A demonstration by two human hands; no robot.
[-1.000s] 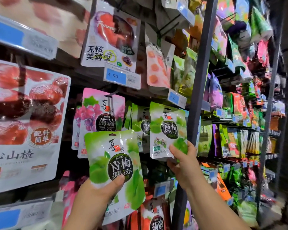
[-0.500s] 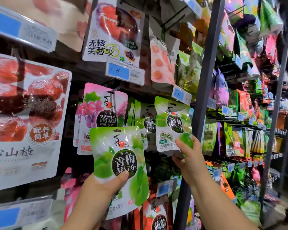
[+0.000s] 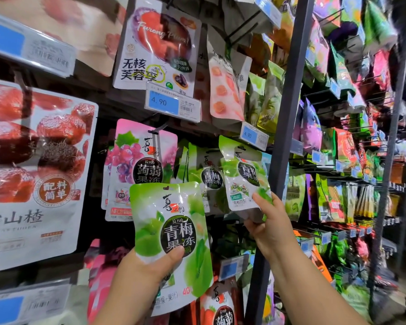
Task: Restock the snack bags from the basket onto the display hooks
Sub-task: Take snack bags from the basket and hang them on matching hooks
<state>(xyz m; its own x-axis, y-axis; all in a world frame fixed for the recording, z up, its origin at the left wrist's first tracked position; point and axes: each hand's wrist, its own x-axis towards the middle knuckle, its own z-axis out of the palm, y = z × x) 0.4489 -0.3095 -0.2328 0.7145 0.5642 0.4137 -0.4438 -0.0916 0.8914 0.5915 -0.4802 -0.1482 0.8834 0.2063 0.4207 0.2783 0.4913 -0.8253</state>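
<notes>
While it waits lowest and nearest in the frame, left hand (image 3: 148, 275): thumb pressed across the front of a green plum-jelly bag (image 3: 174, 231), the other fingers hidden behind it. The bag is upright at bottom centre, its hang hole (image 3: 167, 188) free of any hook.
Right hand (image 3: 272, 231): thumb on the front and fingers curled under the bottom edge of a second green bag (image 3: 242, 177), right of centre, tilted with its top leaning left.
Change: over the last second the second green bag has risen a little and tipped further, so its top now lies just beside the price tag (image 3: 253, 136). The left hand's bag has kept its place below the row.
Meaning for the task: the second green bag appears to be on its way onto the hook and is not yet released; the green plum-jelly bag would follow.
Hanging row (image 3: 206, 177): matching green bags already hung, just behind and left of the second green bag, with a pink grape bag (image 3: 141, 165) further left.
Hidden: the hook tip. Whether it has entered the second green bag's hole cannot be told.
Cut off: the basket is out of view, both forearms leave the bottom edge, and the red hawthorn bag (image 3: 33, 172) is clipped at the left edge.
Hard to make out: racks beyond the grey upright post (image 3: 284, 137), at the right of the frame, are smeared and their labels unreadable.
</notes>
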